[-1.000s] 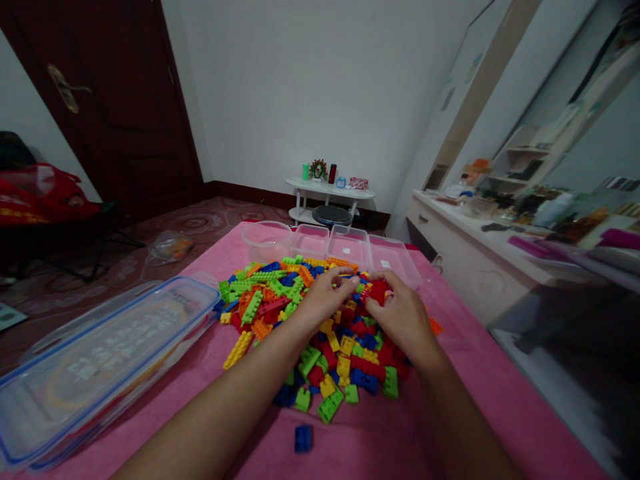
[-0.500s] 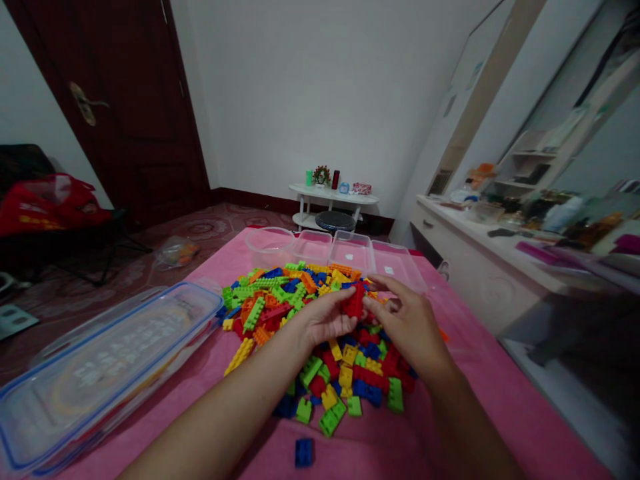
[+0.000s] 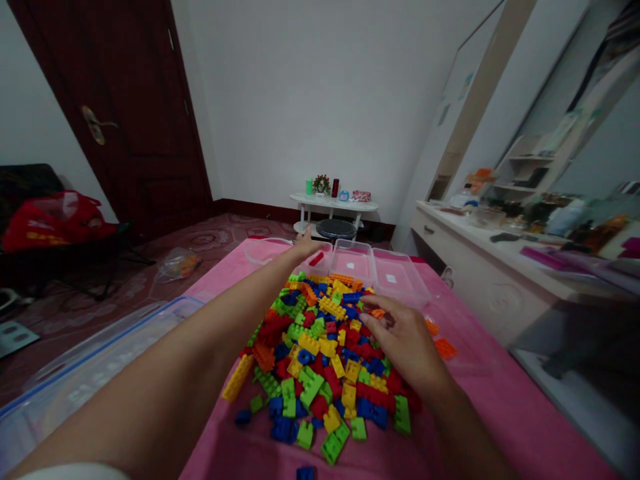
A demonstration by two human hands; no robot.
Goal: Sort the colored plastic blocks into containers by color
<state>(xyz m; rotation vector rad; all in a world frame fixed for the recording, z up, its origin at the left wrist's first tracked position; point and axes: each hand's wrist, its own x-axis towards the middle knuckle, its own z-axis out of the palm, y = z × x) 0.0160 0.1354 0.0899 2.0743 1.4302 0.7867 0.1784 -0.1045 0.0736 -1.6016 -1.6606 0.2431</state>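
My left hand [image 3: 306,245] is stretched out over a clear plastic box [image 3: 326,265] at the far side of the table, its fingers apart. Just below it a red toy building brick [image 3: 316,259] shows within that box; whether it has come to rest there I cannot tell. My right hand [image 3: 403,330] hovers over the right side of a heap of mixed building bricks [image 3: 320,347], thumb and fingers loosely curved and apart, holding nothing I can see. Red, blue, yellow, green and orange bricks make up the heap.
Beside that box stand more clear boxes [image 3: 353,257] and a round clear tub [image 3: 260,250]. A lidded box with a blue rim [image 3: 170,313] lies at the left, partly behind my left forearm. Orange pieces [image 3: 445,348] lie on the right. A dresser [image 3: 465,247] runs along the right.
My left hand has left my right hand and moved forward to the far box; the red brick went from between my hands to that box. My right hand stays by the heap, fingers looser.
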